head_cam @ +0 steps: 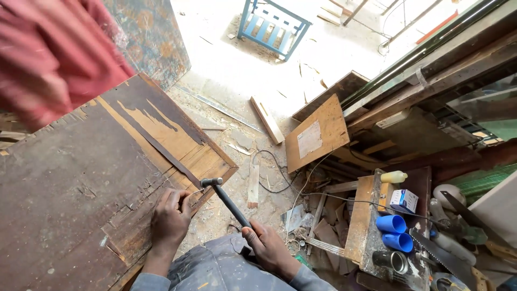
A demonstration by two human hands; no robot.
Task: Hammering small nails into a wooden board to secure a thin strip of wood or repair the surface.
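Observation:
My right hand [267,246] grips the dark handle of a hammer [226,198], whose metal head hovers at the near corner of a large worn wooden board [81,178]. My left hand [170,215] rests on that board's edge, fingers pinched at a small nail just left of the hammer head. The board's veneer is peeling, with bare pale wood showing toward its far corner. My knees in grey trousers sit below both hands.
Another person's red sleeve [48,48] hangs at the top left. A small bench [371,226] at the right carries two blue cups [393,231], a yellow bottle, a box, saws. Wood scraps, a cable and a plywood panel [315,134] litter the floor. A blue frame [274,24] stands far off.

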